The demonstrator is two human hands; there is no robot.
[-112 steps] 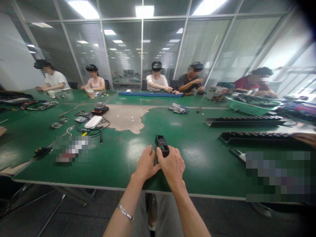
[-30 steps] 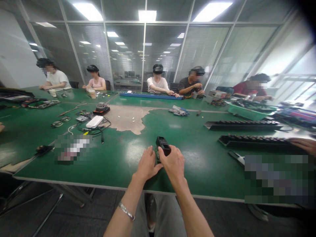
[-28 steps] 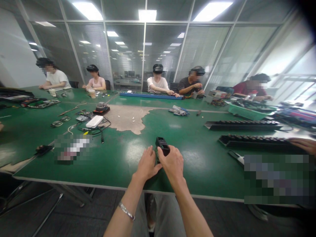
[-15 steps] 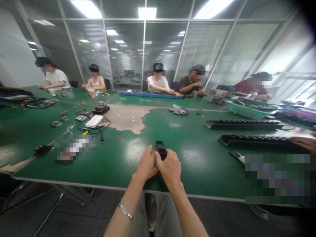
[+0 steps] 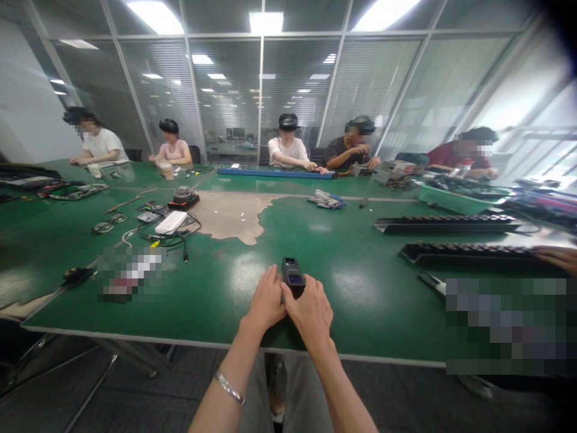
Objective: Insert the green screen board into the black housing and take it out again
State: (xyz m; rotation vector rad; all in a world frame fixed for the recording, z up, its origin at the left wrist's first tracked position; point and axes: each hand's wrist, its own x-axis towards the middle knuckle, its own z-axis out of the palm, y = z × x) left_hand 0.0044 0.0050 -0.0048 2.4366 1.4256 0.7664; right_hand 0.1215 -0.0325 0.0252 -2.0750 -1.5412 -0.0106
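A small black box-shaped device (image 5: 294, 278) rests on the green table near its front edge. Its top face carries a little window glowing dark blue. Along its left side lies my left hand (image 5: 268, 297), the fingers close together and pressed against it. My right hand (image 5: 312, 305) curls round the right side and near end, its thumb over the near edge. Between them the two hands hold the device; its lower near part is hidden behind my thumb and fingers.
Cables and a white adapter (image 5: 171, 222) lie to the left, near a bare brown patch (image 5: 229, 213). Black slotted rails (image 5: 469, 255) and a green basket (image 5: 462, 201) are on the right. Gloves (image 5: 326, 199) lie farther back. Several people sit across the table (image 5: 202, 288).
The device's little window has turned from dark to blue. My right hand has shifted slightly, its thumb a bit lower. Across the table, a person in a dark shirt has raised one hand.
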